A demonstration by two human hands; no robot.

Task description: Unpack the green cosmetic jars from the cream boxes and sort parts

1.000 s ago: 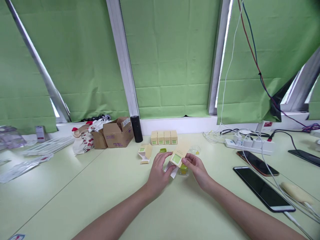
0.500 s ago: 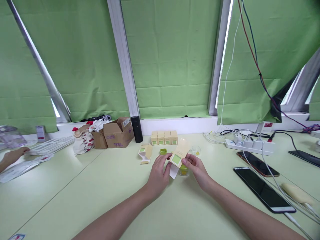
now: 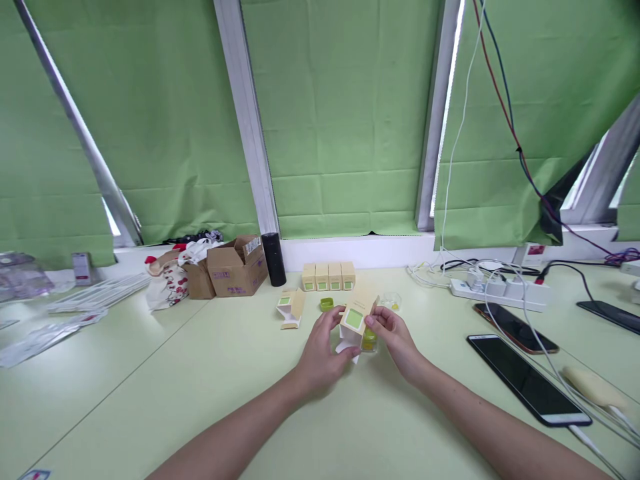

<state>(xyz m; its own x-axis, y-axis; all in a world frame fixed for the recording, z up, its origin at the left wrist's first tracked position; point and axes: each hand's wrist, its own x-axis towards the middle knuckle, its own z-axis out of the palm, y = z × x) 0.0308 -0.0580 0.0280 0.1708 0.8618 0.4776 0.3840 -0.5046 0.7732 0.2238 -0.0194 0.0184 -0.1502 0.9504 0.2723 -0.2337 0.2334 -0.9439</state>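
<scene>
Between my two hands is a small beige cardboard box [image 3: 359,308] with a green window panel, tilted, its white inner flap hanging out at the near end. My left hand [image 3: 324,350] grips its left side, with the thumb at the lower flap. My right hand [image 3: 395,333] pinches its right edge. Just behind the box, partly hidden, a small clear container with yellow-green contents [image 3: 370,341] stands on the table. A second opened beige box [image 3: 291,308] lies to the left, and a small green lid-like piece [image 3: 327,304] sits beside it.
Several closed beige boxes [image 3: 329,276] stand in a row at the back, near a black cylinder [image 3: 274,259] and a brown carton [image 3: 237,267]. A clear plastic piece [image 3: 391,301] lies right of centre. Phones [image 3: 527,377], cables and a power strip [image 3: 500,293] occupy the right.
The flat-looking box has opened out into a squarer shape in my hands, and my left thumb has moved down to its flap. Another person's hand at the far left has left the view.
</scene>
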